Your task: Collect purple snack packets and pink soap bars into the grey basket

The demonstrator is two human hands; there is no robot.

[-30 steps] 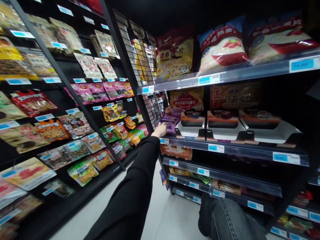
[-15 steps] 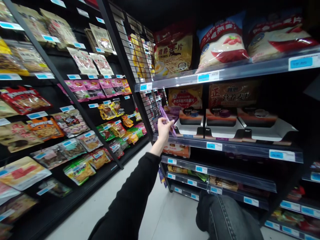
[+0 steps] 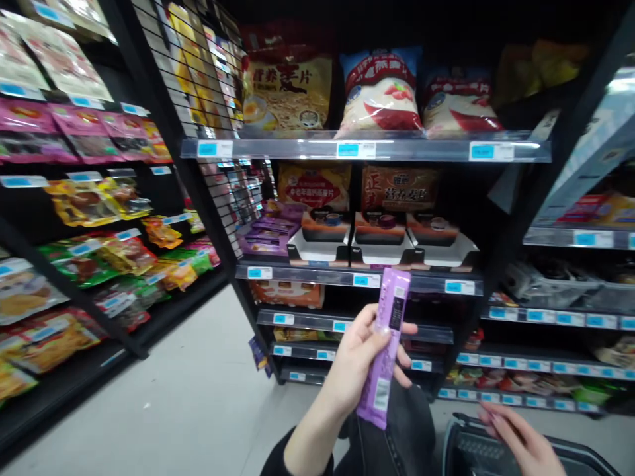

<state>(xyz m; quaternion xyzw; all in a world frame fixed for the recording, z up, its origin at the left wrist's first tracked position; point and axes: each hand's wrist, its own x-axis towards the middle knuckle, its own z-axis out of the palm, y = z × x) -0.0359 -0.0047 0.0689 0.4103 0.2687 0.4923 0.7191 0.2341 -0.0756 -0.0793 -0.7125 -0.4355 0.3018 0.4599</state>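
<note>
Our left hand (image 3: 354, 360) held the sachet (image 3: 387, 360) upright with a slight tilt, in front of the middle shelf (image 3: 317, 274) and above our knee (image 3: 409, 423). The grip was narrow — thumb across the printed front, fingers behind — presumably so that the thin packet would not bend and its labels faced us. Our right hand (image 3: 526, 443) was over the basket (image 3: 476, 444), cut off by the lower edge; whether its grip held anything we could not tell. On the middle shelf the boxes (image 3: 320, 252) stood side by side, low fronts outward, probably for easy reaching, while bags (image 3: 317, 188) stood behind them, likely so their faces showed above. We counted one sachet in hand, one basket, three boxes, two bags behind these and three plainly visible on the upper shelf (image 3: 282, 149); the purple stack (image 3: 268, 238) beside the boxes overlapped too much for a count.
</note>
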